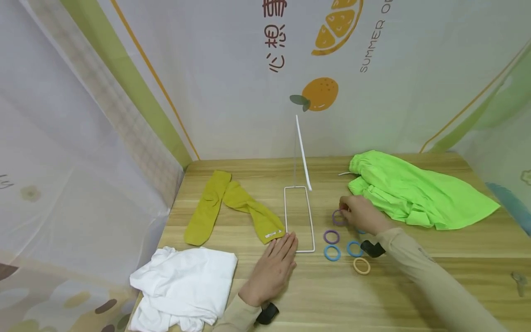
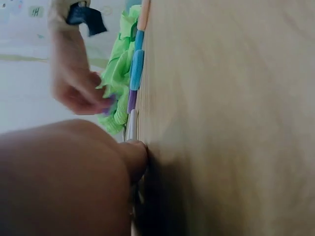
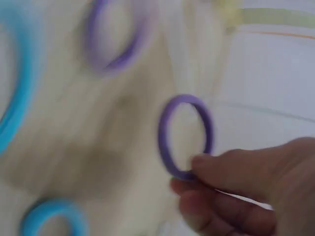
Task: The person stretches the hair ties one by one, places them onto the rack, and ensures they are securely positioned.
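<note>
My right hand [image 1: 365, 214] pinches a purple ring [image 3: 164, 137] between thumb and fingers, raised above the table in the right wrist view. My left hand [image 1: 271, 267] lies with fingers straight over the near left corner of a white wire stand [image 1: 312, 221]. That stand has a rectangular base and a slanted white bar [image 1: 303, 152] above its far end. Between the hands lie another purple ring [image 1: 325, 237], a blue ring [image 1: 325, 253], a second blue ring [image 1: 348, 249] and a tan ring [image 1: 362, 274]. One more blue ring [image 1: 362, 231] is partly hidden under my right hand.
Mustard-yellow socks [image 1: 207, 212] lie left of the stand, and folded white cloth [image 1: 191, 281] is at the near left. Bright green fabric [image 1: 415, 193] spreads behind my right hand. A small key [image 1: 519, 282] sits at the right edge. Printed curtains [image 1: 232, 92] surround the wooden table.
</note>
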Available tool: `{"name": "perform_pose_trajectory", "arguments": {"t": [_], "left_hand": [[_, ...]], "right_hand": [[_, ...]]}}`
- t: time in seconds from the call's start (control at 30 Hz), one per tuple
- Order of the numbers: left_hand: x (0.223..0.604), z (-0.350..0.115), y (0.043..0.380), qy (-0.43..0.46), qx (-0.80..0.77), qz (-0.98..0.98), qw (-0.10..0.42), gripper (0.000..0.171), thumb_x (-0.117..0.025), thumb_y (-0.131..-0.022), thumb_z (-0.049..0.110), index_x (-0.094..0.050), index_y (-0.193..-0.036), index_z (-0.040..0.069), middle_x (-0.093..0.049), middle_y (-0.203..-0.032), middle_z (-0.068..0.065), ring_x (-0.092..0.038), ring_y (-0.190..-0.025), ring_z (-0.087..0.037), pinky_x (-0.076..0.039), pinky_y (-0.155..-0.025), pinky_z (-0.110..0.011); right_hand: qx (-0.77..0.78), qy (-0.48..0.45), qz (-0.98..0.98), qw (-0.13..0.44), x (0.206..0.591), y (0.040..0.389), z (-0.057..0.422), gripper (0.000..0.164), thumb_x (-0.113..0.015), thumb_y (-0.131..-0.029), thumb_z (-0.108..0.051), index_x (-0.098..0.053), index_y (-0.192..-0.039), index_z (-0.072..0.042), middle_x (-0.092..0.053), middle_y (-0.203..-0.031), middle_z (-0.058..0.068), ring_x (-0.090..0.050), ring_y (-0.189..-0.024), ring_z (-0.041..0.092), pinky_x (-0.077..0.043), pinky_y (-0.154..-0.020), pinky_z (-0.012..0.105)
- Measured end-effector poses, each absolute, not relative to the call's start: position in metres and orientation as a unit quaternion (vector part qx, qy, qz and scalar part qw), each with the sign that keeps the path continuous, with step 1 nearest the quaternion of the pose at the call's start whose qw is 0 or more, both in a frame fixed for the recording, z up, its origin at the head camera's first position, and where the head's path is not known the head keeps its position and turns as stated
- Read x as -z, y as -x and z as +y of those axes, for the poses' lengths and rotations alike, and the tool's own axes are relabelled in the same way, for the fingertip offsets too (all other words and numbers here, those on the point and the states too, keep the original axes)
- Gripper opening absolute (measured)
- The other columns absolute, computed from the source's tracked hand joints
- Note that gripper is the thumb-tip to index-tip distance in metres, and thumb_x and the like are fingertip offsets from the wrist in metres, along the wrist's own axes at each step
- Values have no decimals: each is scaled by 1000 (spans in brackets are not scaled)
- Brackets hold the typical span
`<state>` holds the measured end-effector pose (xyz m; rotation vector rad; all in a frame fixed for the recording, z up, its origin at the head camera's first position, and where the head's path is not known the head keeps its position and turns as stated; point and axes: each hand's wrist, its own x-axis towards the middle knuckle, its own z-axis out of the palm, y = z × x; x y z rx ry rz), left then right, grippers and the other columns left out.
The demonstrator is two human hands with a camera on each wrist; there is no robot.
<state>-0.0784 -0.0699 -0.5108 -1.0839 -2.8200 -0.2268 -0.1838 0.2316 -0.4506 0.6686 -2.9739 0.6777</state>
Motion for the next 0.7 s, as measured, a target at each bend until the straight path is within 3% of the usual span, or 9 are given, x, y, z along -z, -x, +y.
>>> {"name": "perform_pose_trajectory", "arguments": {"t": [0.13,0.27,0.37,0.43,0.57,0.7], "left_hand": [[514,-71,80,356,83,-930,33,55,-40,-111,28,-34,-159,1,-31,-168,-14,-30,-155,-27,-31,-124,-47],[516,-72,81,352,90,-931,9,57,-37,-112,30,-29,-161,4,-26,-170,-11,-24,-158,-25,-25,-126,-46],[517,-72,81,352,98,-931,6,57,-38,-112,29,-30,-162,4,-26,-170,-11,-23,-158,-25,-25,-127,-46],[518,-72,81,353,99,-930,12,56,-39,-111,29,-31,-161,4,-28,-169,-11,-25,-157,-25,-26,-126,-46],[517,-72,81,356,102,-929,23,55,-39,-111,27,-33,-160,2,-31,-168,-12,-29,-156,-26,-28,-125,-48],[515,-72,80,356,109,-928,18,54,-40,-111,25,-34,-159,1,-32,-167,-13,-30,-155,-27,-29,-124,-49]], "right_hand": [[-278,-221,-930,100,421,168,219,8,-74,-89,2,-70,-89,-5,-71,-78,1,-61,-68,11,-51,-59,27],[-325,-252,-885,217,384,145,201,16,-79,-85,4,-73,-91,-10,-72,-77,-5,-53,-60,2,-44,-55,16],[-376,-291,-835,278,355,127,188,10,-77,-89,-1,-73,-93,-9,-74,-80,-2,-47,-59,-2,-39,-53,12],[-415,-327,-792,305,339,117,180,4,-74,-95,-9,-73,-94,-4,-75,-84,4,-48,-62,-2,-39,-54,12],[-484,-386,-710,335,319,109,166,28,-67,-101,-19,-70,-91,7,-74,-88,16,-50,-68,2,-39,-56,13],[-505,-392,-690,339,312,109,157,22,-69,-98,-10,-68,-89,10,-72,-89,20,-51,-69,4,-40,-58,12]]}}
